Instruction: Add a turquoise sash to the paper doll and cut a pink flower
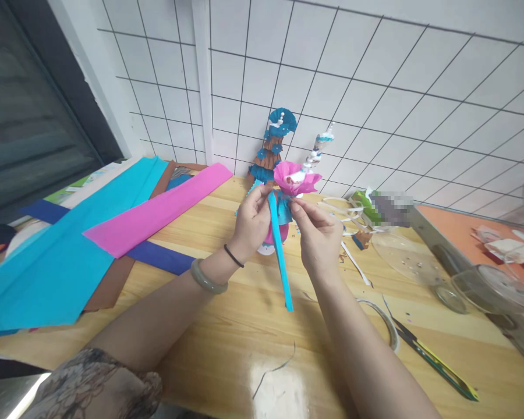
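Observation:
Over the middle of the wooden table, a paper-decorated tower (297,177) stands between my hands, with a pink ruffled collar, a blue layer and a white, beaded upper part. My left hand (255,218) pinches a long turquoise crepe paper strip (280,256) against the tower's left side; its free end hangs down. On the right, the thumb and index finger of my right hand (317,233) are closed at the blue layer's edge. Whatever lies between those right fingertips is too small to make out. A second tower (268,152) in blue and brown stands behind.
Wide turquoise (70,244) and pink crepe paper sheets (161,209) cover the left side. A utility knife (436,358) and a tape roll (386,323) lie at right, near clear round containers (493,288). A tiled wall (367,81) bounds the back.

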A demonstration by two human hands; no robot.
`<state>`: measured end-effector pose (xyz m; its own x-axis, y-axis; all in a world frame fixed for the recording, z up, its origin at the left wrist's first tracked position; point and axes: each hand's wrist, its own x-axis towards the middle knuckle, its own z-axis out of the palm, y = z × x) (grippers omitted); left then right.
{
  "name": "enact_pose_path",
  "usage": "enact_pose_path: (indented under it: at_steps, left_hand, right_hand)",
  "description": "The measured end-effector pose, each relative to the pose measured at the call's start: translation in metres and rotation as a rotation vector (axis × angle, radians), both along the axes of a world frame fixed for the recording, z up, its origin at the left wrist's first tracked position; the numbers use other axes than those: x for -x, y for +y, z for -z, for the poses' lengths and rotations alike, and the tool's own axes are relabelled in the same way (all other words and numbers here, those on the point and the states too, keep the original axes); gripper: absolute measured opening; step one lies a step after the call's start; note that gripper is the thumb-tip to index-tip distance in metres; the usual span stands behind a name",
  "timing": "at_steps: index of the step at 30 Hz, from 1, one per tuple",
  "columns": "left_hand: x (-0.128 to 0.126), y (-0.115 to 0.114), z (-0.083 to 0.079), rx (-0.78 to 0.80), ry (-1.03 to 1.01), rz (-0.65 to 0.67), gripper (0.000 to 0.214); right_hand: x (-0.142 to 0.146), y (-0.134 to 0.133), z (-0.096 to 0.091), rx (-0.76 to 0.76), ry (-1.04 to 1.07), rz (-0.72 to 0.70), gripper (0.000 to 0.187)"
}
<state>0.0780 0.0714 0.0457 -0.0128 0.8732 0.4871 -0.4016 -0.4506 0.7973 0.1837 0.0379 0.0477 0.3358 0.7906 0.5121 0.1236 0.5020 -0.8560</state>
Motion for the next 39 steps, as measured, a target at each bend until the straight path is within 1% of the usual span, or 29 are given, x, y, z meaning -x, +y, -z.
enact_pose_path:
  at_steps: [4, 10, 16, 21, 25, 31, 39]
  left_hand:
    - [-0.0004, -0.0006, -0.0004, 0.018, 0.009, 0.006, 0.012]
    - [-0.0018, -0.0017, -0.0016, 0.045, 0.021, 0.008, 0.021]
    - [-0.0022, -0.0003, -0.0022, 0.099, -0.001, 0.01, 0.022]
    - [-0.0009, 0.0014, -0.0028, 0.138, -0.03, 0.035, 0.025]
    - [-0.0003, 0.0028, -0.0018, 0.138, -0.045, 0.044, 0.026]
    - [0.0002, 0.003, -0.0008, 0.12, -0.033, 0.029, 0.024]
    - [-0.0012, 0.0033, 0.0009, 0.095, -0.033, 0.064, 0.022]
  right_hand:
    - [0.0002, -0.0005, -0.0006, -0.012, -0.012, -0.001, 0.015]
    - [-0.0008, 0.0008, -0.0003, -0.041, -0.006, -0.009, 0.013]
    - [0.0003, -0.0012, -0.0022, -0.016, 0.005, -0.013, 0.013]
    - [0.0012, -0.0023, -0.0033, -0.026, -0.002, -0.016, 0.011]
    - [0.0004, -0.0015, -0.0038, -0.017, -0.004, -0.02, 0.011]
    - [-0.0016, -0.0025, -0.0069, 0.042, -0.026, 0.007, 0.015]
    - [-0.0042, -0.0017, -0.007, 0.032, -0.03, 0.042, 0.015]
